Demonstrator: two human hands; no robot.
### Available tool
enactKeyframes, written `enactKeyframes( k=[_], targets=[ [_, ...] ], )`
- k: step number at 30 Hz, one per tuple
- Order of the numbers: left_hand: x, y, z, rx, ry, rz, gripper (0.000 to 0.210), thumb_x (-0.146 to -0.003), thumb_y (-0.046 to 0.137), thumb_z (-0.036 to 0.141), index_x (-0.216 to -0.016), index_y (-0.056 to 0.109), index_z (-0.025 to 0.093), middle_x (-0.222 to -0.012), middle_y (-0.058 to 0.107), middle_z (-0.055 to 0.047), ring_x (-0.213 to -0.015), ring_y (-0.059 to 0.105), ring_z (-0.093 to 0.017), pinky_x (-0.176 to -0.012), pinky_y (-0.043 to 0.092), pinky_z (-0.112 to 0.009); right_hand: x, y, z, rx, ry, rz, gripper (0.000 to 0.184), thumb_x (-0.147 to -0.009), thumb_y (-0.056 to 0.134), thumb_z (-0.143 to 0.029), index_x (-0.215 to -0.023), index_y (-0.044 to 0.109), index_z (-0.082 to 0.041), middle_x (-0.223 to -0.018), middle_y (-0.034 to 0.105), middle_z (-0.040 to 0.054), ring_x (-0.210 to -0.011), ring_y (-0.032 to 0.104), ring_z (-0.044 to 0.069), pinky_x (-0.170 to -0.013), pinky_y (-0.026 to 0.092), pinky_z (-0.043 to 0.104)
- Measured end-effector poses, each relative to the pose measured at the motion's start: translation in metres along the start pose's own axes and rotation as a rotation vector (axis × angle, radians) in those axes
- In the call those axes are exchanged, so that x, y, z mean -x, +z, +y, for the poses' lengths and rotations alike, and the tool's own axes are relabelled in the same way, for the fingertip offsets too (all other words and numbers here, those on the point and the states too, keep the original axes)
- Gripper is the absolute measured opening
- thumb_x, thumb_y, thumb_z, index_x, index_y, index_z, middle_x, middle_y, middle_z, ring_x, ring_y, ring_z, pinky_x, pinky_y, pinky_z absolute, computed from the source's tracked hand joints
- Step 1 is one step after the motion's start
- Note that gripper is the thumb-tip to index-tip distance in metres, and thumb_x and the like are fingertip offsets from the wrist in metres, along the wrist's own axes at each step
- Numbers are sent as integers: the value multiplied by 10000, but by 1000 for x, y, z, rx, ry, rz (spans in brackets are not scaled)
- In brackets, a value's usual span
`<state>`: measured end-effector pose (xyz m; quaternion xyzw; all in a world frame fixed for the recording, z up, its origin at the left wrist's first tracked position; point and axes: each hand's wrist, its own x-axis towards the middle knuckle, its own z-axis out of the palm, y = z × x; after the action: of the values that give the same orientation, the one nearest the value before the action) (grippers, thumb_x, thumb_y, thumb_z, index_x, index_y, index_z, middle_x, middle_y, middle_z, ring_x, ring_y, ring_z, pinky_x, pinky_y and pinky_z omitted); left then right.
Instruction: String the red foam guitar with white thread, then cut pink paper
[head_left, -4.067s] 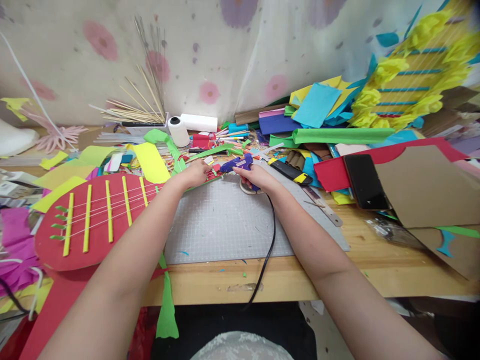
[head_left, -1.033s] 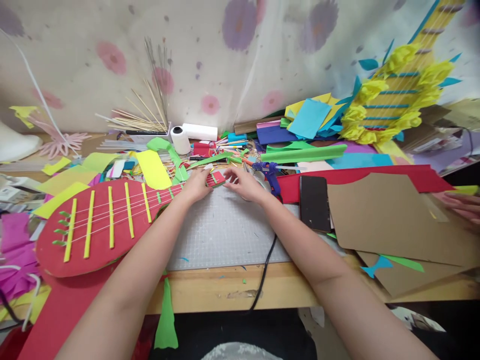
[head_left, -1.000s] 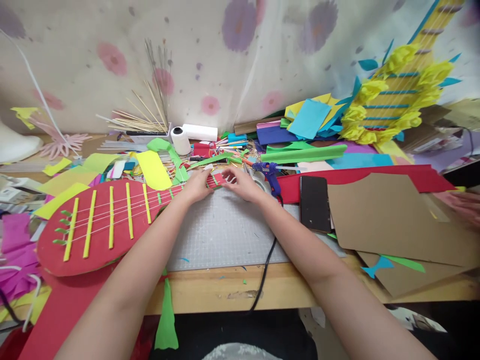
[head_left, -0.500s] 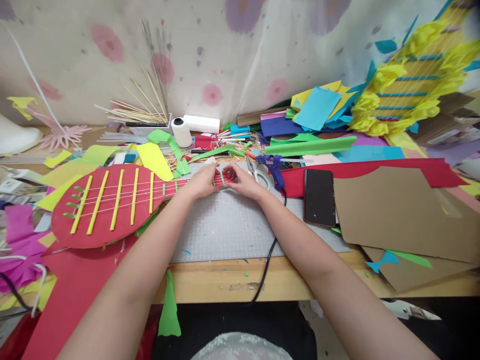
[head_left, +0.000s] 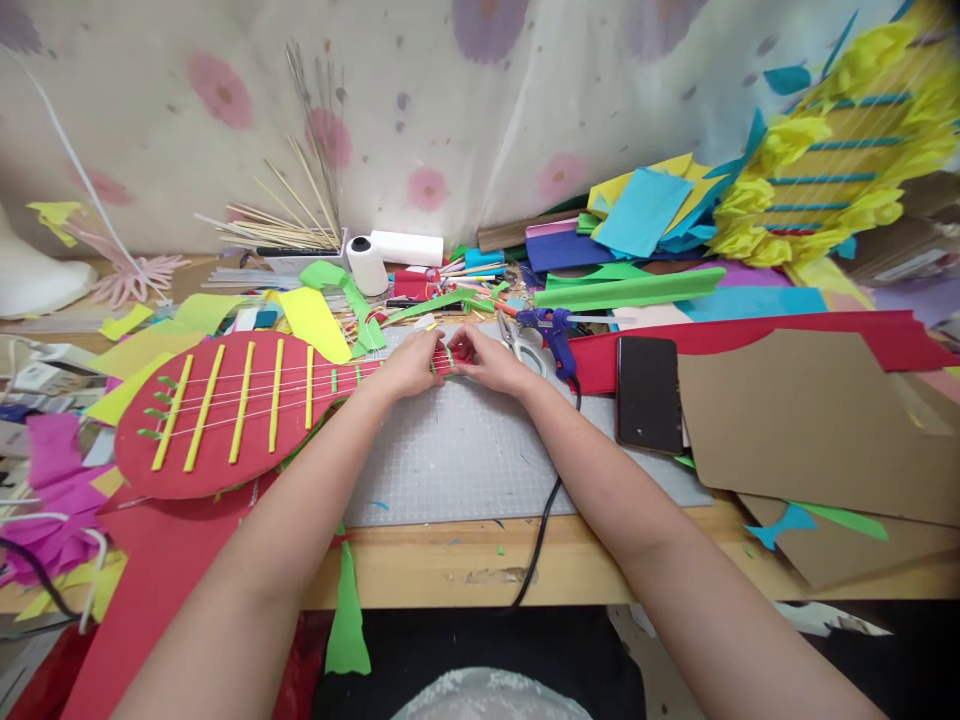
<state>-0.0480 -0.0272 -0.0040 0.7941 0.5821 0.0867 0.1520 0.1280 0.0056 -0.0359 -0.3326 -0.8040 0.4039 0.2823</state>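
At the front edge of the wooden counter [head_left: 420, 570], a green strip [head_left: 347, 615] hangs down over the side, and a red sheet [head_left: 172, 570] slopes down at the left. A black cord [head_left: 546, 525] runs over the edge beside the right forearm. Behind it lies a grey gridded cutting mat [head_left: 450, 460].

The red craft guitar [head_left: 247, 410] lies with its rounded body on the left, partly over the red sheet, five yellow bars under its white strings. Its neck runs right, over the far part of the mat, to both hands. The left hand [head_left: 414, 362] has its grip clamped around the neck, thumb on the near side. The right hand [head_left: 491, 362] is just beside it, fingers curled at the neck's end; whether its grip is closed on anything I cannot tell.

To the right lie brown cardboard [head_left: 810, 420] and a dark phone [head_left: 649, 393]. Scissors [head_left: 529, 358] rest just beyond the right hand, next to a purple glue gun [head_left: 551, 325].

Farther back stand a white spool [head_left: 367, 267] and thin sticks [head_left: 289, 230], with a yellow, flower-trimmed guitar [head_left: 840, 170] leaning at the far right before a flower-patterned curtain [head_left: 517, 110].
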Motion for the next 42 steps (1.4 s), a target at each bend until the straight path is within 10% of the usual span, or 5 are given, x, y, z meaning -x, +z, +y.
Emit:
enactKeyframes(
  k=[25, 42],
  targets=[
    [2, -13, 3, 113, -25, -68, 676, -657, 672, 250, -1290, 467, 132, -1250, 590, -137, -1135, 561, -269, -953, 427, -341, 2, -5, -5, 145, 3, -37, 230, -751, 578, -204, -960, 480, -195, -863, 584, 28, -785, 563, 159, -759, 454, 321],
    [-38, -23, 20, 118, -418, -158, 443, -636, 701, 205, -1072, 633, 166, -912, 720, -64, -855, 666, -229, -690, 502, -283, 6, -2, 0, -61, 6, -3, 324, -738, 609, -208, -1014, 439, -204, -963, 570, 40, -866, 572, 146, -851, 479, 354]
  ],
)
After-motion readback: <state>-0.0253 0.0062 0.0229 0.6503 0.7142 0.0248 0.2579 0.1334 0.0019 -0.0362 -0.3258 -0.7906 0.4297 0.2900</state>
